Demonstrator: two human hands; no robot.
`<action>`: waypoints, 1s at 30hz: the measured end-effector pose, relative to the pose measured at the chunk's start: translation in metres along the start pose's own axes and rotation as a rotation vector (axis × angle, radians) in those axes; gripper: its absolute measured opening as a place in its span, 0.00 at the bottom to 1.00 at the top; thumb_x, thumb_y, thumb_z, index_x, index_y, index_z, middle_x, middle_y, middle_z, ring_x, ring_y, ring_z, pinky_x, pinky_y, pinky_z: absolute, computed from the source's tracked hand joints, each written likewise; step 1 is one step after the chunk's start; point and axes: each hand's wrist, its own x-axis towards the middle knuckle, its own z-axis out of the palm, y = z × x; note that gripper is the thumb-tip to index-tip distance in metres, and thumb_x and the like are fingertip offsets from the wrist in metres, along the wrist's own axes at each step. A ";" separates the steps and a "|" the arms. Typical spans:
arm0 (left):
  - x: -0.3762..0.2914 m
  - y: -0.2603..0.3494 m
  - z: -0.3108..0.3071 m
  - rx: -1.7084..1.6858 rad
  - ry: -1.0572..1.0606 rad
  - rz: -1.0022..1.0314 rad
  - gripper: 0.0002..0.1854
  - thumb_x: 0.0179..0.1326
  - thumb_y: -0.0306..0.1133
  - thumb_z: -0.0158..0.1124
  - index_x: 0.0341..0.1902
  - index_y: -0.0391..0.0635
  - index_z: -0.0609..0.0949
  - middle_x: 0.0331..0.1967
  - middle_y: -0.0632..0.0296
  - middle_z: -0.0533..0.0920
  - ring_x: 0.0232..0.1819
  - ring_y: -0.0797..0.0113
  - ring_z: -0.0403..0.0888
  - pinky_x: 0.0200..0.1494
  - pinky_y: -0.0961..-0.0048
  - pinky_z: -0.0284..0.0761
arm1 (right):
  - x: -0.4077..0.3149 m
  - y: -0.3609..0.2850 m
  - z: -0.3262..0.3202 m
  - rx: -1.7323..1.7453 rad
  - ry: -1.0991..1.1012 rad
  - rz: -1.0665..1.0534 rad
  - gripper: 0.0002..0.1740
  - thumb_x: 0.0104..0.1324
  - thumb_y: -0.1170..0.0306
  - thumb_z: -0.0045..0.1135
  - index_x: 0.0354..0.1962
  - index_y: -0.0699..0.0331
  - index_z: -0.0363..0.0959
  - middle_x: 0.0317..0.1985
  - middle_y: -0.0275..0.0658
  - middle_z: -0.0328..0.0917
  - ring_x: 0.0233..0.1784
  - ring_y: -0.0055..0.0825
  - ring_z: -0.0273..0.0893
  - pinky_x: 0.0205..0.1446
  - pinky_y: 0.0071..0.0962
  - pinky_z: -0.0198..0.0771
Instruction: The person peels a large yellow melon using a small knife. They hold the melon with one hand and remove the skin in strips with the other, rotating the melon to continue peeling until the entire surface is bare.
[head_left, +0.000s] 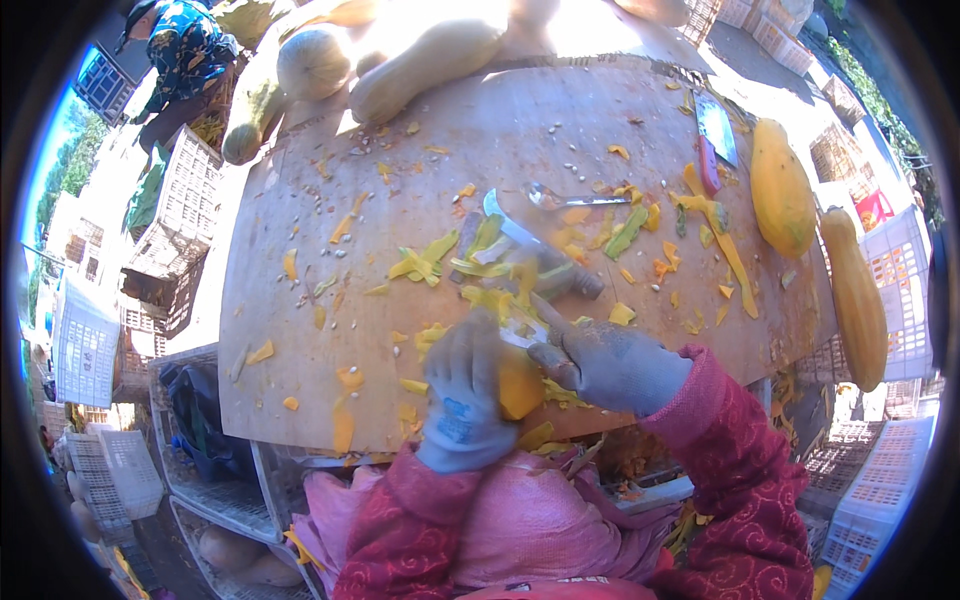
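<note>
In a grey work glove, my left hand (465, 394) presses on a piece of orange-fleshed squash (519, 384) at the near edge of the wooden board (300, 225). My gloved right hand (619, 364) grips a pale peeler (523, 331) against the top of this piece. The peeler and fingers are partly blurred, and the left hand hides part of the squash. Just beyond both hands lie yellow-green peelings (427, 259) and a knife with a curved blade (510, 225). A metal spoon (574, 199) rests farther back.
A cleaver (715, 135) with a red handle lies at the back right, near a yellow squash (780, 187). A long squash (853, 300) sits at the right edge. Whole squashes (427, 67) line the far side. Plastic crates (180, 195) flank the board. Another person (184, 60) is at upper left.
</note>
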 end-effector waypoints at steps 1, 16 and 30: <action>-0.001 0.000 0.001 0.042 0.005 0.015 0.57 0.39 0.48 0.77 0.69 0.30 0.59 0.62 0.40 0.67 0.61 0.40 0.65 0.63 0.49 0.60 | -0.003 -0.001 0.003 -0.041 0.035 -0.057 0.27 0.74 0.53 0.41 0.60 0.65 0.62 0.35 0.56 0.81 0.37 0.55 0.81 0.41 0.52 0.74; -0.009 0.008 0.003 -0.002 -0.076 0.033 0.56 0.40 0.47 0.74 0.70 0.30 0.59 0.58 0.41 0.68 0.59 0.42 0.67 0.62 0.50 0.60 | -0.045 -0.003 0.069 0.043 0.338 0.072 0.20 0.73 0.55 0.46 0.44 0.65 0.71 0.30 0.53 0.80 0.30 0.51 0.80 0.35 0.47 0.74; 0.001 0.008 -0.004 -0.068 -0.077 -0.211 0.57 0.36 0.36 0.75 0.71 0.33 0.56 0.60 0.40 0.66 0.61 0.39 0.64 0.64 0.48 0.60 | -0.118 0.000 0.085 0.145 0.235 0.068 0.19 0.66 0.63 0.53 0.53 0.59 0.72 0.35 0.54 0.80 0.35 0.49 0.82 0.38 0.44 0.77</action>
